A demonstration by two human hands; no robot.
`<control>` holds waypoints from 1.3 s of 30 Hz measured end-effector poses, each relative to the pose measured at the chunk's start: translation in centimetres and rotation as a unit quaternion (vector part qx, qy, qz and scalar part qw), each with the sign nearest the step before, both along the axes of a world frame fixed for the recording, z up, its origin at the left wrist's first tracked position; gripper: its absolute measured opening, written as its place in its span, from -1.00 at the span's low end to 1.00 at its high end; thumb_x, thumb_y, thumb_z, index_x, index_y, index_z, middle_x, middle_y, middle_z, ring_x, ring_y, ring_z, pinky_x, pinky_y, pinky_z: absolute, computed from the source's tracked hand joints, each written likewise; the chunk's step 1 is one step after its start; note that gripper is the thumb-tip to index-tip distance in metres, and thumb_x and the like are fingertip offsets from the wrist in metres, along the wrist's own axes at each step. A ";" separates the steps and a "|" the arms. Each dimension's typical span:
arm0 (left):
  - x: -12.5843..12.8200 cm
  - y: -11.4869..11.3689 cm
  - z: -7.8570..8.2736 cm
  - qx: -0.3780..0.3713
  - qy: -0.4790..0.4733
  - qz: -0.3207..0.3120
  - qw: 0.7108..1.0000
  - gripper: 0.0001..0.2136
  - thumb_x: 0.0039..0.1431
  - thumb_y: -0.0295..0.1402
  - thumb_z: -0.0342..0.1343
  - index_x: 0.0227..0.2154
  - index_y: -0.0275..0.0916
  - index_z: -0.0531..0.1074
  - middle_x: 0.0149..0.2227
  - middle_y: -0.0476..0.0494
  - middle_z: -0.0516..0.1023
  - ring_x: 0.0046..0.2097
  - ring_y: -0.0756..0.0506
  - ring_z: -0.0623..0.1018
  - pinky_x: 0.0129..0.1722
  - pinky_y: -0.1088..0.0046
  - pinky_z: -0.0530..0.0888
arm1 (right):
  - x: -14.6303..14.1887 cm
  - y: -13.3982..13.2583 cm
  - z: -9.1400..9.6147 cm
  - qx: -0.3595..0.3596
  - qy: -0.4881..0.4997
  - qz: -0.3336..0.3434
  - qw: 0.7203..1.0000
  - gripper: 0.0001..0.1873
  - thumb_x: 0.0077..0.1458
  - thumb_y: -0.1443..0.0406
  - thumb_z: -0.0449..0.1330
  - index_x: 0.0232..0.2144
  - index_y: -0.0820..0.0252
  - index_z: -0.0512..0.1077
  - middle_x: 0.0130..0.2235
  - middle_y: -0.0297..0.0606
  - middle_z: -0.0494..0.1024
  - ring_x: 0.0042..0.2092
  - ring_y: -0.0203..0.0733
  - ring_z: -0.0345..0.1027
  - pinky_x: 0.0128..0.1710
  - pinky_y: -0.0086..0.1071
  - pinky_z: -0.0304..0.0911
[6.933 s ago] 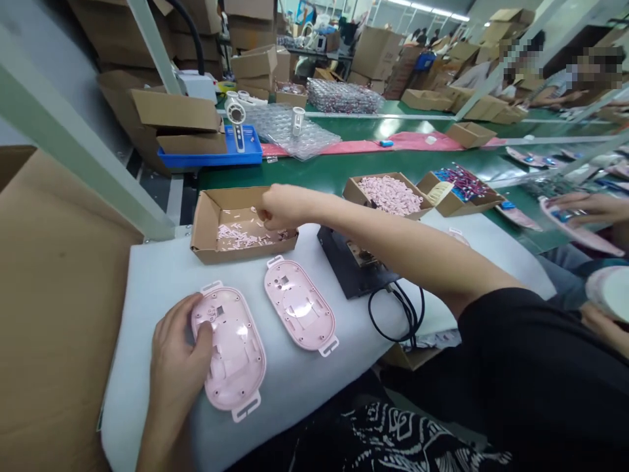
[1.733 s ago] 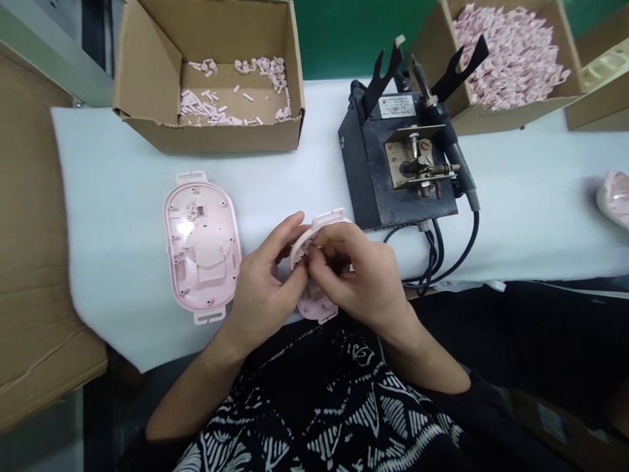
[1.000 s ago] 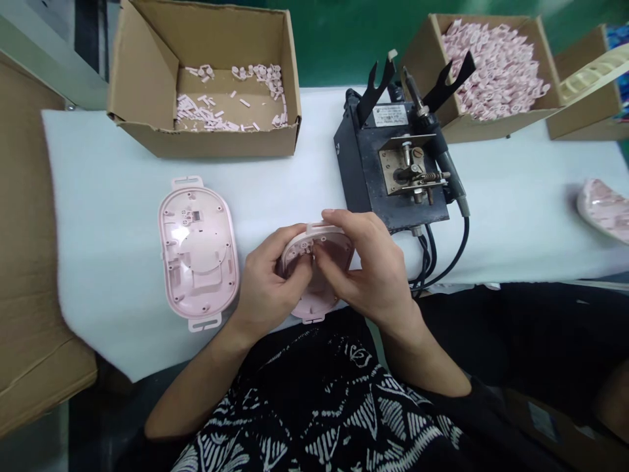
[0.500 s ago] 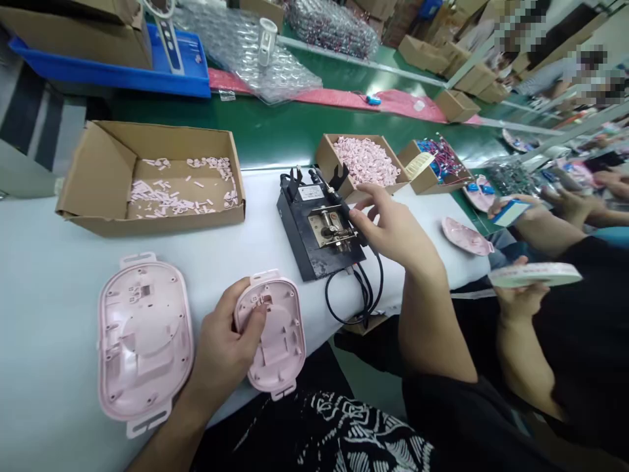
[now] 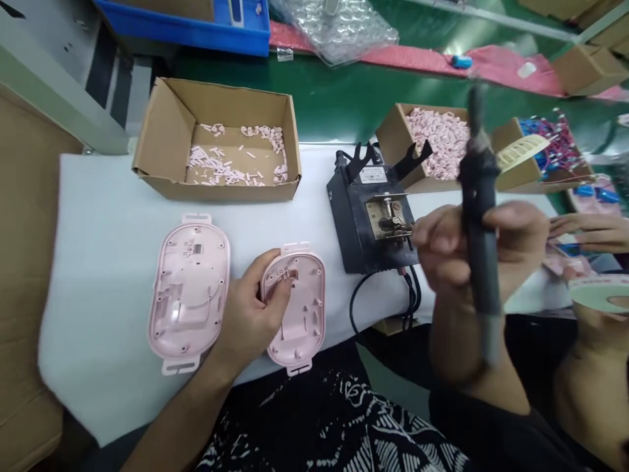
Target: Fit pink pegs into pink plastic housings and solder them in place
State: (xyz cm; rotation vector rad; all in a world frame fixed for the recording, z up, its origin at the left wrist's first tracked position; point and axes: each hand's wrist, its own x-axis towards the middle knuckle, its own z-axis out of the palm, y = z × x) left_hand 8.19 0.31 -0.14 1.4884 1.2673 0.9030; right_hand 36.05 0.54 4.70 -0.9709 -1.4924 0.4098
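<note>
My left hand grips the upper left edge of a pink oval housing shell lying open side up at the near edge of the white foam pad, thumb pressed inside near its top. My right hand is raised above the pad's right end, closed around the dark handle of a soldering iron held upright with its tip pointing up, blurred by motion. A second pink shell lies flat just left of my left hand.
A black soldering station with an empty forked holder stands mid-pad, cable looping off the front. A cardboard box with small pink parts sits behind; a fuller box of pink parts lies right. Another person's hands work at the right.
My right hand has lifted the soldering iron off the station's holder and brought it up in front of me. My left hand keeps hold of the pink shell.
</note>
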 end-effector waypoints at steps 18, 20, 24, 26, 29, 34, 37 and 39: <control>0.0 -0.1 0.0 0.005 0.040 -0.011 0.999 -0.65 0.17 -0.40 0.22 0.03 -0.07 0.50 -0.26 -0.01 0.65 -0.33 -0.02 0.61 -0.44 0.55 0.54 | -2.1 -1.4 -1.6 -0.111 0.023 0.164 0.980 -0.81 0.00 0.35 0.37 -0.27 0.17 0.50 -0.52 -0.34 0.49 -0.50 -0.18 0.46 -0.58 -0.33 0.39; 0.0 -0.1 0.0 0.005 0.047 -0.005 0.999 -0.64 0.16 -0.41 0.21 0.03 -0.06 0.50 -0.28 0.00 0.65 -0.35 -0.01 0.59 -0.48 0.58 0.51 | -2.3 -1.2 -1.5 -0.100 0.026 0.167 0.980 -0.84 -0.01 0.42 0.34 -0.31 0.21 0.50 -0.56 -0.37 0.45 -0.56 -0.22 0.39 -0.64 -0.35 0.33; 0.1 -0.2 0.0 0.012 0.050 0.004 0.999 -0.65 0.15 -0.44 0.21 0.01 -0.03 0.52 -0.24 0.01 0.65 -0.34 0.00 0.60 -0.55 0.64 0.44 | -2.9 -1.1 -1.2 -0.058 0.009 0.149 0.987 -0.86 -0.02 0.50 0.26 -0.38 0.22 0.48 -0.57 -0.38 0.42 -0.59 -0.27 0.30 -0.68 -0.37 0.25; 0.1 -0.3 0.1 0.011 0.050 0.003 0.999 -0.65 0.15 -0.44 0.22 0.00 -0.03 0.53 -0.28 0.03 0.64 -0.36 0.02 0.59 -0.54 0.64 0.45 | -3.1 -1.1 -1.2 -0.050 0.001 0.125 0.991 -0.86 -0.01 0.52 0.24 -0.41 0.24 0.47 -0.55 -0.34 0.43 -0.57 -0.28 0.31 -0.67 -0.37 0.27; 0.1 -0.4 0.1 0.013 0.050 0.004 0.999 -0.66 0.15 -0.44 0.23 -0.01 -0.03 0.53 -0.29 0.04 0.64 -0.35 0.02 0.59 -0.49 0.64 0.49 | -3.3 -1.1 -1.4 -0.033 -0.019 0.107 0.994 -0.83 -0.01 0.57 0.22 -0.44 0.26 0.44 -0.55 -0.36 0.42 -0.57 -0.31 0.33 -0.64 -0.40 0.33; 0.3 -0.4 0.1 0.012 0.061 0.009 0.998 -0.69 0.15 -0.43 0.22 -0.03 -0.07 0.55 -0.29 0.02 0.65 -0.35 0.02 0.60 -0.47 0.64 0.50 | -3.3 -0.6 -1.4 -0.005 -0.055 0.138 0.989 -0.81 -0.02 0.60 0.20 -0.46 0.26 0.43 -0.55 -0.37 0.43 -0.59 -0.34 0.33 -0.63 -0.42 0.39; 0.3 -0.4 0.2 0.011 0.066 0.010 0.998 -0.70 0.15 -0.42 0.22 -0.04 -0.11 0.55 -0.33 0.01 0.65 -0.38 0.03 0.59 -0.47 0.63 0.50 | -3.3 -0.4 -1.2 0.003 -0.067 0.152 0.986 -0.82 -0.02 0.57 0.23 -0.46 0.24 0.44 -0.54 -0.38 0.44 -0.60 -0.33 0.34 -0.65 -0.43 0.39; 0.3 -0.3 0.3 0.013 0.066 0.008 0.998 -0.70 0.15 -0.42 0.22 -0.04 -0.13 0.55 -0.34 0.02 0.64 -0.40 0.03 0.58 -0.48 0.63 0.49 | -3.2 -0.4 -1.1 0.001 -0.075 0.159 0.984 -0.82 -0.03 0.57 0.24 -0.46 0.23 0.44 -0.54 -0.38 0.45 -0.61 -0.32 0.35 -0.65 -0.42 0.40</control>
